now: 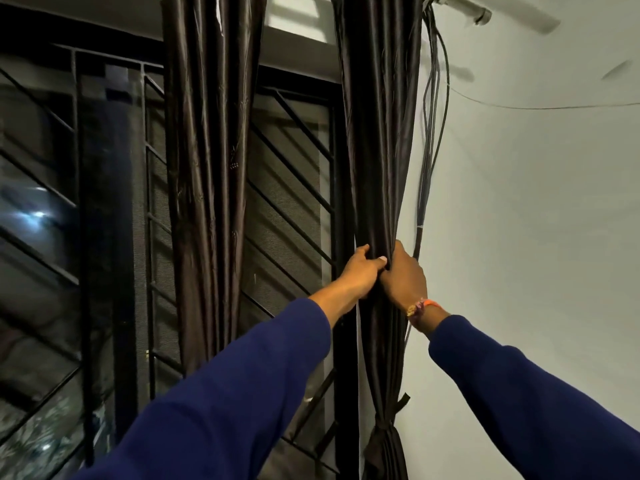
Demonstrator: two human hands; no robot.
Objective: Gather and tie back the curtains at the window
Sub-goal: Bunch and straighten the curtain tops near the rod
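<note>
Two dark brown satin curtains hang at the window. The right curtain [377, 140] is bunched into a narrow column by the wall. My left hand [360, 271] grips it from the left and my right hand [403, 275] grips it from the right, at the same height, thumbs meeting in front. Lower down, a dark tie-back strap [384, 422] is knotted around this curtain, with a loose end sticking out to the right. The left curtain [207, 150] hangs gathered and untouched in front of the middle of the window.
Behind the curtains is a window with a black metal grille [287, 174] and mesh. A bundle of black cables [431, 140] runs down the white wall beside the right curtain. A grey curtain rod end [481, 13] sticks out at the top right.
</note>
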